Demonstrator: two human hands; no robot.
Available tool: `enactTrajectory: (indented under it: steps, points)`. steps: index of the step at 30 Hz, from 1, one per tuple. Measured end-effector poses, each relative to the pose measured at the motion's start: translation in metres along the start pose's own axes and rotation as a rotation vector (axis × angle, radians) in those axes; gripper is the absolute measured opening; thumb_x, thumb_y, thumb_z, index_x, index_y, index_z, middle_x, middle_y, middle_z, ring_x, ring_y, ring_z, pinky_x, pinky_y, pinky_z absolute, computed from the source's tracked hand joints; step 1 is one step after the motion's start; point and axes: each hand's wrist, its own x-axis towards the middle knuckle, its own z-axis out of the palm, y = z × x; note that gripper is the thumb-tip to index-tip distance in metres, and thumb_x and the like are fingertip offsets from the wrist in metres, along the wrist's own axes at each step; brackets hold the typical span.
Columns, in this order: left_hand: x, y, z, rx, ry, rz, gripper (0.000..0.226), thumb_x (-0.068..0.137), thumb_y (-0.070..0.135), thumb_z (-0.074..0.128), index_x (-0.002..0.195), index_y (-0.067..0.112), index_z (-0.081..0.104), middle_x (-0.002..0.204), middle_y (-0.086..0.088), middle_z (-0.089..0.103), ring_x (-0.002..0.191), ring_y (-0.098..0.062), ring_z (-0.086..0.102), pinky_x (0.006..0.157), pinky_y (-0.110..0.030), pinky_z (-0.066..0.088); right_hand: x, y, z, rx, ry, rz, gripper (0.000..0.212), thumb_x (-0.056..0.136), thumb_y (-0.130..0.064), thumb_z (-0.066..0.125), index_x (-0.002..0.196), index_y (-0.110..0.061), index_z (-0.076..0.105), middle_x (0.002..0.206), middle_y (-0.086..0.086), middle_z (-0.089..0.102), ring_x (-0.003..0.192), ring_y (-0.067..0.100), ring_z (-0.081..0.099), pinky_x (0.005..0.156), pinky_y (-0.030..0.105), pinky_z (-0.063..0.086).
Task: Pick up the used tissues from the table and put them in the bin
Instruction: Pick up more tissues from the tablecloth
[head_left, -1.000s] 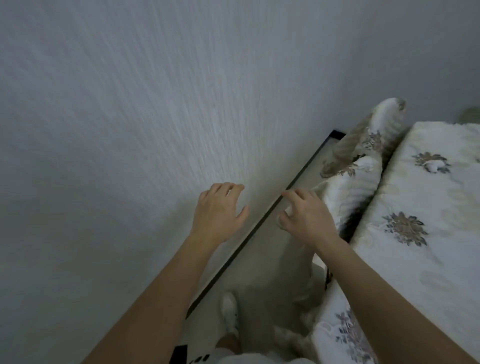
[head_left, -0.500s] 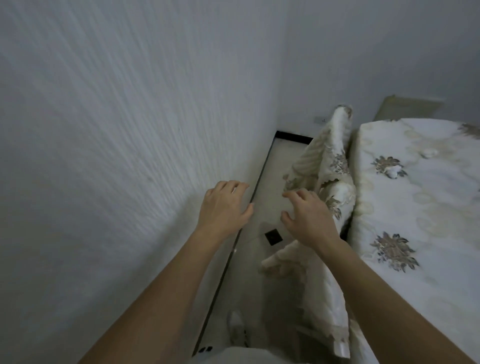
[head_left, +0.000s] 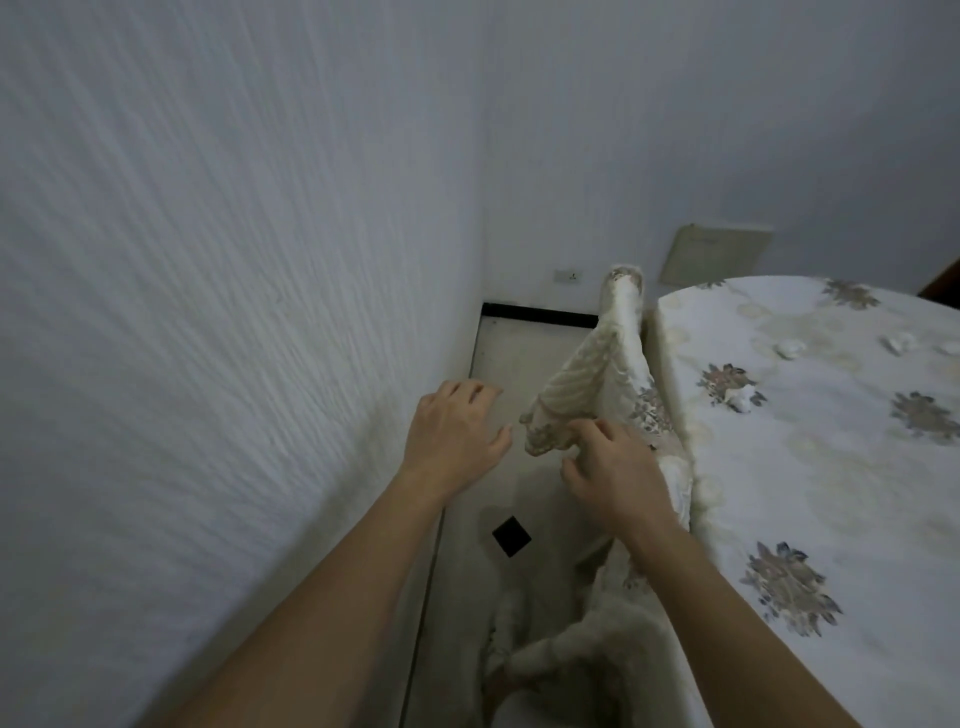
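Observation:
A round table (head_left: 831, 493) with a white floral cloth fills the right side. Three small crumpled white tissues lie on it: one (head_left: 740, 399) near the left rim, and two farther back (head_left: 789, 348) (head_left: 901, 343). My left hand (head_left: 452, 431) hovers over the floor beside the wall, fingers spread, holding nothing. My right hand (head_left: 613, 473) hangs in front of the draped chair cover, fingers apart and empty, left of the table's edge. No bin is in view.
A textured white wall (head_left: 234, 312) runs close along the left. A chair in a white patterned cover (head_left: 608, 374) stands between my hands and the table. The narrow tiled floor strip (head_left: 519, 358) has a small black square (head_left: 511, 536). A wall socket (head_left: 568, 275) sits low in the corner.
The view has swung to the right, bringing more of the table and the tissues into sight. Both hands keep the same spread pose and hold nothing.

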Motion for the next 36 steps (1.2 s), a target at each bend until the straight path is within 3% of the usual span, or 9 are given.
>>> enactTrajectory:
  steps: [11,18,25,29,36]
  points:
    - [0.185,-0.025,0.044,-0.014,-0.029,0.067,0.051,0.090,0.049,0.050,0.132,0.020,0.054,0.123,-0.001,0.062,0.112,-0.023,0.054,0.088,-0.039,0.046,0.160,0.051,0.042,0.066,-0.005,0.112,0.040,0.079,-0.028,0.065,0.118,-0.018,0.061,0.108,0.006,0.062,0.096,0.029,0.059,0.072,0.040,0.052]
    - [0.308,-0.006,0.071,-0.041,-0.081,0.181,0.052,0.086,0.049,0.049,0.128,0.020,0.057,0.121,-0.001,0.063,0.112,-0.024,0.055,0.086,-0.040,0.048,0.248,0.101,0.035,0.119,0.062,0.240,0.041,0.081,-0.025,0.067,0.121,-0.015,0.063,0.113,0.009,0.064,0.104,0.030,0.056,0.085,0.042,0.050]
    - [0.388,0.043,0.089,-0.098,-0.073,0.344,0.048,0.084,0.045,0.053,0.122,0.017,0.062,0.113,-0.002,0.066,0.106,-0.026,0.058,0.084,-0.040,0.050,0.283,0.159,0.023,0.097,0.080,0.391,0.039,0.082,-0.028,0.064,0.118,-0.015,0.062,0.111,0.009,0.064,0.100,0.031,0.057,0.079,0.041,0.050]
    - [0.426,0.078,0.111,-0.151,-0.139,0.450,0.044,0.086,0.043,0.055,0.123,0.020,0.060,0.117,0.000,0.065,0.108,-0.023,0.055,0.086,-0.039,0.049,0.284,0.195,0.017,0.056,0.104,0.509,0.037,0.083,-0.033,0.052,0.115,-0.017,0.063,0.104,0.007,0.063,0.096,0.030,0.056,0.072,0.039,0.049]
    - [0.499,0.152,0.166,-0.269,-0.247,0.663,0.045,0.085,0.043,0.052,0.121,0.018,0.063,0.113,-0.001,0.067,0.107,-0.025,0.058,0.086,-0.043,0.048,0.281,0.263,0.005,0.013,0.112,0.825,0.043,0.091,-0.036,0.054,0.131,-0.023,0.053,0.128,0.002,0.057,0.117,0.024,0.050,0.089,0.039,0.048]
